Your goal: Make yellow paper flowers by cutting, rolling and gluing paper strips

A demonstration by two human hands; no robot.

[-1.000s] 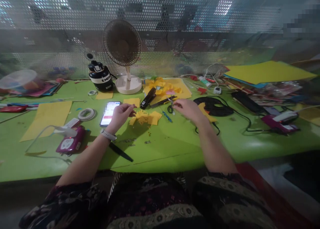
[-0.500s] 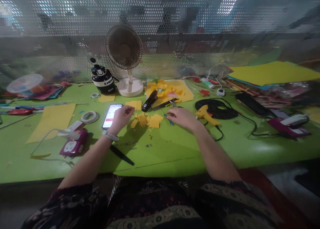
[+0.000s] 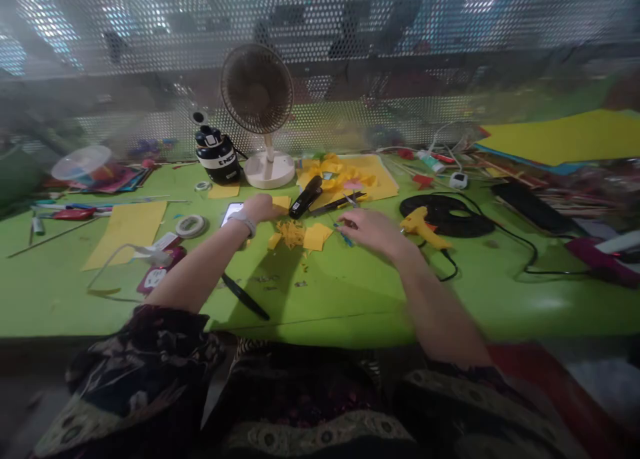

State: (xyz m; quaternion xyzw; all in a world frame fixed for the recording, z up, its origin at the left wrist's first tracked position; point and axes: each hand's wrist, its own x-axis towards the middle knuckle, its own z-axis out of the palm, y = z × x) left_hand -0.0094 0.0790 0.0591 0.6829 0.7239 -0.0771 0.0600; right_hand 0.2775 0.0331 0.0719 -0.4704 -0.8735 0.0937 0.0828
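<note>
Resting my left hand (image 3: 260, 207) at the yellow paper (image 3: 283, 202) before the fan (image 3: 257, 92), grip unclear; right hand (image 3: 373, 229) lies open, bottle (image 3: 217, 157) lettering unreadable.

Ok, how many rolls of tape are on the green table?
2. A larger roll lies left of the phone; a smaller roll sits farther back, beside the black bottle. The clutter may hide more.
</note>
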